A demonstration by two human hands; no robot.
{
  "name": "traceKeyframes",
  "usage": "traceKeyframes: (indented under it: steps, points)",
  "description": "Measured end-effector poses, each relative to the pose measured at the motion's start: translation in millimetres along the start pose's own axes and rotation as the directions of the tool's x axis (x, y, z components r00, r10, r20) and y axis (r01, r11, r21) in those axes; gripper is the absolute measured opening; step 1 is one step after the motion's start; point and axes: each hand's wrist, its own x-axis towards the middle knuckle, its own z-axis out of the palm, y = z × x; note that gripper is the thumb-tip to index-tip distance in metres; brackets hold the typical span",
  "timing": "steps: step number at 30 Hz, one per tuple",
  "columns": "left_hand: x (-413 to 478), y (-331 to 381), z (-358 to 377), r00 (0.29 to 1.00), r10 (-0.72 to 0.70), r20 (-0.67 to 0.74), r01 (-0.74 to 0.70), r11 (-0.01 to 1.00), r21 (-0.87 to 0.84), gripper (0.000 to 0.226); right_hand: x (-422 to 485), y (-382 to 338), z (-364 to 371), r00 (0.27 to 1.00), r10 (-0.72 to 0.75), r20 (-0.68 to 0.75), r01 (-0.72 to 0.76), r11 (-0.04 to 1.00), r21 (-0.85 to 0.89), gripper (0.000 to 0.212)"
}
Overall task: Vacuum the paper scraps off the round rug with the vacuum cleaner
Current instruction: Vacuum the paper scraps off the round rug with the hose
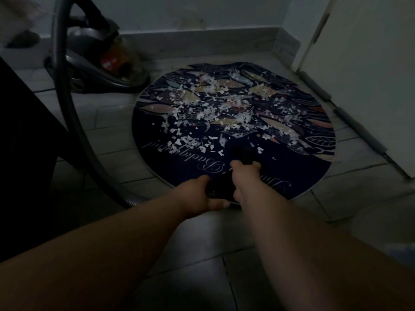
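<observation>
I see my left hand [197, 195] and right hand [244, 176] both clenched round the black vacuum wand [219, 186]. Its tip is over the near edge of the round dark-blue patterned rug [292, 169]. White paper scraps [208, 113] lie just beyond it, toward the centre.

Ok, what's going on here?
A person is vacuuming a round rug in a dim room. The left grip holds the black tube at the hose end, the right grip further forward. The nozzle is down at the rug's near part; paper scraps cover its middle and far side. The vacuum cleaner stands on the floor left of the rug, its hose looping round to the hands.
</observation>
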Motion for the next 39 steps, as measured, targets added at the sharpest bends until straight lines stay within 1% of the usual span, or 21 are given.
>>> traceKeyframes:
  steps: [2,4,5,7,8,10,12,16,20,23,25,28,30,32,35,37,39]
  points:
    - [-4.8,0.0,-1.0,0.999,0.033,-0.025,-0.033,0.999,0.004,0.070,-4.3,-3.9,-2.1,1.000,0.011,-0.003,-0.011,0.999,0.034,0.063]
    - [-8.7,0.3,-3.5,0.996,0.070,-0.058,-0.070,0.998,0.001,0.068,-13.9,-11.5,-5.0,0.997,0.072,0.017,-0.073,0.995,0.061,0.068]
    - [-12.8,0.3,-5.9,0.994,0.081,-0.074,-0.082,0.997,-0.007,0.066,-20.2,-13.9,-5.5,0.997,0.079,0.018,-0.080,0.994,0.081,0.074]
    - [-20.0,1.9,-12.7,0.990,0.097,-0.105,-0.100,0.995,-0.026,0.063,-31.8,-19.3,-4.2,0.995,0.079,0.066,-0.086,0.990,0.111,0.087]
    - [-24.8,2.7,-16.7,0.987,0.105,-0.118,-0.110,0.993,-0.035,0.061,-40.6,-21.5,-2.6,0.993,0.078,0.086,-0.086,0.993,0.087,0.094]
    - [-34.5,5.7,-23.9,0.984,0.126,-0.124,-0.132,0.990,-0.042,0.060,-57.9,-25.9,-2.3,0.993,0.085,0.076,-0.089,0.994,0.056,0.103]
    - [-45.4,7.5,-31.0,0.981,0.143,-0.135,-0.150,0.988,-0.043,0.059,-75.6,-30.6,-0.3,0.997,0.064,0.046,-0.064,0.998,-0.004,0.101]
    - [-69.8,8.5,-48.5,0.977,0.152,-0.150,-0.165,0.983,-0.080,0.054,-111.2,-47.9,7.0,1.000,0.002,0.025,-0.001,0.999,-0.044,0.092]
    - [-100.4,7.9,-78.9,0.965,0.194,-0.175,-0.214,0.971,-0.109,0.056,-148.7,-68.6,16.2,0.996,-0.091,-0.022,0.089,0.992,-0.093,0.080]
    - [-120.3,4.6,-97.0,0.959,0.210,-0.189,-0.232,0.967,-0.108,0.060,-172.8,-77.9,19.3,0.993,-0.114,-0.040,0.110,0.989,-0.103,0.075]
    - [-128.1,6.8,-100.8,0.961,0.218,-0.169,-0.239,0.964,-0.115,0.060,-176.5,-83.6,15.7,0.993,-0.111,-0.033,0.107,0.990,-0.091,0.074]
    - [-132.4,17.3,-99.1,0.963,0.216,-0.163,-0.229,0.971,-0.065,0.059,-169.2,-85.5,7.8,0.993,-0.115,-0.003,0.115,0.990,-0.083,0.074]
    - [-128.2,25.6,-94.1,0.971,0.192,-0.141,-0.200,0.979,-0.042,0.063,-156.6,-82.5,2.5,0.995,-0.095,0.007,0.096,0.992,-0.087,0.078]
    - [-124.0,38.7,-85.3,0.979,0.169,-0.116,-0.169,0.986,0.008,0.067,-142.9,-78.9,-6.8,0.997,-0.053,0.053,0.057,0.996,-0.067,0.083]
    - [-118.0,55.4,-75.8,0.983,0.136,-0.123,-0.127,0.989,0.078,0.063,-117.2,-77.5,-15.9,0.996,-0.019,0.086,0.023,0.999,-0.040,0.082]
    - [-115.3,58.8,-71.1,0.983,0.115,-0.140,-0.102,0.990,0.092,0.060,-106.5,-74.1,-14.8,0.995,-0.002,0.097,0.008,0.998,-0.065,0.087]
    - [-109.0,56.0,-59.9,0.985,0.096,-0.141,-0.082,0.992,0.097,0.060,-101.1,-66.6,-18.0,0.995,0.004,0.100,0.002,0.998,-0.056,0.086]
